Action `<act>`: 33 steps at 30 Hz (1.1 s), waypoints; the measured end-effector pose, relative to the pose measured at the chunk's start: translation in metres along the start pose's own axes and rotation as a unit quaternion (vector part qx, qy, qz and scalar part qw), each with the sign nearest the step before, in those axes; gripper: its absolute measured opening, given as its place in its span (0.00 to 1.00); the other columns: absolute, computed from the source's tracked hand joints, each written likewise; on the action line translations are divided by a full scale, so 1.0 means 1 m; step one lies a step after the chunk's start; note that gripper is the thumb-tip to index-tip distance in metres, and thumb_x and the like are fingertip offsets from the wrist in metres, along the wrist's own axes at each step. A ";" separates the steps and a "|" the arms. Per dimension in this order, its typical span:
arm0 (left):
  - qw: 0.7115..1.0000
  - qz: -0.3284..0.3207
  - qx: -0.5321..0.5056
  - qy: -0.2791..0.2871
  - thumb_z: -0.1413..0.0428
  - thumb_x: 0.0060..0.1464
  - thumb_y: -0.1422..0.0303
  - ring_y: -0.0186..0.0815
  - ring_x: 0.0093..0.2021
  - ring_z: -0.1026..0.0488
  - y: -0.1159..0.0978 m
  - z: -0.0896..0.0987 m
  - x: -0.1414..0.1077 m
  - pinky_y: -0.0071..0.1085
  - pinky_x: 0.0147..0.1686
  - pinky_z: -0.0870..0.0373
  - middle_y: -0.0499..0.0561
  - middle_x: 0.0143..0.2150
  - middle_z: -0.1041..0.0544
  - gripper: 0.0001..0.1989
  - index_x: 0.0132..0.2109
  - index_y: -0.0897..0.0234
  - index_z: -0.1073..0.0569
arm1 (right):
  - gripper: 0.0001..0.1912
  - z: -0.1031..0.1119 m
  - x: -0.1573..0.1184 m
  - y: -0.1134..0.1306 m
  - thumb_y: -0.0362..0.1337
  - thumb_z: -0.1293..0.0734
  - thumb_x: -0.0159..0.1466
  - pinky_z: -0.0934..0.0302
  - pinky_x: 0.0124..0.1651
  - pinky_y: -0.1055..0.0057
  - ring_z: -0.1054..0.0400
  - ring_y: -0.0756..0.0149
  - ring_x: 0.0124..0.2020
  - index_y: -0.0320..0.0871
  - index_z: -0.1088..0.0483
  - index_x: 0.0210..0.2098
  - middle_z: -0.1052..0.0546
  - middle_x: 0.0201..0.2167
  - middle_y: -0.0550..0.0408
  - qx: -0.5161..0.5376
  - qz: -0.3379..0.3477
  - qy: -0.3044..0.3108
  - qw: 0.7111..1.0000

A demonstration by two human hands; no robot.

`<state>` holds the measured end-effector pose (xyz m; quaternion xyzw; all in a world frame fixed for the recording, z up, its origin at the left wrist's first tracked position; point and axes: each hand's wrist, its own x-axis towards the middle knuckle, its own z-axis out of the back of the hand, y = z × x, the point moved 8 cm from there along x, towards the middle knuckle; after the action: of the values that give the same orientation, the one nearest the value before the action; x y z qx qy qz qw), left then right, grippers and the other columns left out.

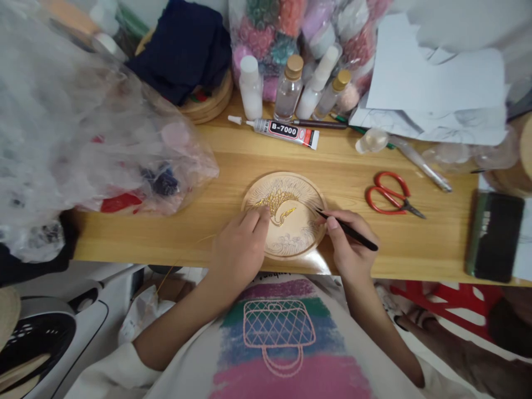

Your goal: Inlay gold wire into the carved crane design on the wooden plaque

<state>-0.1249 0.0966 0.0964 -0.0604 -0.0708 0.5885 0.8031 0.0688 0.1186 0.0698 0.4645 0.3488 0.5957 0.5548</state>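
Note:
A round wooden plate point(272, 244) lies near the table's front edge, with line drawings and a golden wire figure point(279, 204) on it. My left hand point(243, 238) rests on the plate's left side, its fingers together with the tips at the golden figure; what they pinch, if anything, is too small to tell. A thin golden thread point(206, 239) trails off to the left of this hand. My right hand point(351, 241) is closed around black tweezers point(357, 235), whose tips point left over the plate's right part.
Red-handled scissors point(388, 194) lie right of the plate, a phone point(495, 237) farther right. Behind are a glue tube point(286, 132), several bottles point(290, 88) and papers point(436, 88). A large plastic bag point(95, 122) fills the left.

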 end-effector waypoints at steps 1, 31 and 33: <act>1.000 -0.001 0.005 0.001 0.61 0.65 0.78 0.41 0.39 0.23 0.000 0.000 0.000 0.33 0.35 0.27 0.55 0.34 0.23 0.21 0.56 0.71 0.28 | 0.06 0.000 0.000 0.000 0.35 0.31 0.65 0.29 0.40 0.67 0.25 0.67 0.34 0.50 0.22 0.41 0.19 0.33 0.57 -0.003 -0.001 0.000 1.000; 1.000 0.000 -0.029 -0.011 0.57 0.61 0.81 0.39 0.41 0.22 0.004 -0.004 0.000 0.32 0.39 0.23 0.56 0.37 0.21 0.21 0.56 0.72 0.27 | 0.05 0.017 0.016 0.010 0.34 0.31 0.63 0.28 0.40 0.64 0.24 0.63 0.36 0.47 0.24 0.40 0.20 0.35 0.54 -0.154 0.103 0.018 0.982; 0.999 -0.004 -0.035 -0.023 0.56 0.61 0.82 0.40 0.41 0.22 0.004 -0.002 0.000 0.32 0.39 0.23 0.56 0.36 0.21 0.20 0.55 0.73 0.27 | 0.09 0.022 0.022 0.013 0.32 0.33 0.63 0.29 0.41 0.61 0.25 0.60 0.39 0.48 0.24 0.42 0.20 0.39 0.51 -0.262 0.168 0.045 0.949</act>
<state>-0.1283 0.0975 0.0938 -0.0741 -0.1101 0.5840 0.8008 0.0862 0.1366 0.0925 0.3277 0.1221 0.7708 0.5325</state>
